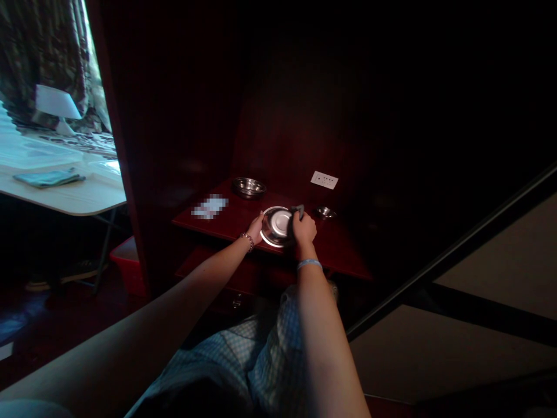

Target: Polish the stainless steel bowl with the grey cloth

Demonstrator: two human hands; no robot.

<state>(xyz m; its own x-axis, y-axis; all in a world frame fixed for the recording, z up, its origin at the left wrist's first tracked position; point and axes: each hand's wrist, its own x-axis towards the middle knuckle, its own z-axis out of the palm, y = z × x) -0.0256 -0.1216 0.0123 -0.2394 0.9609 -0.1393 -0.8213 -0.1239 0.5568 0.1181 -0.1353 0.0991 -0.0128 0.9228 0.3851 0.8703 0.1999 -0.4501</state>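
A shiny metal bowl (278, 223) is held over the front of a dark red desk (209, 227), its underside turned up toward me. My left hand (256, 227) grips the bowl's rim on the left side. On the bowl's right side my right hand (304, 226) is closed around a dark grey cloth (297, 212), which is pressed against the metal. Behind, toward the back left of the desk, sit metal bowls (249, 187) that look stacked. A smaller metal bowl (325, 213) stands to the right, just beyond my right hand.
A blurred pale item (210, 206) lies on the desk's left. The back wall has a white socket plate (324, 180). Further left are a light table (65, 191) with a folded cloth (49, 177), a white lamp (58, 103) and a red bin (129, 264). A dark-framed panel (435, 348) slants along the right.
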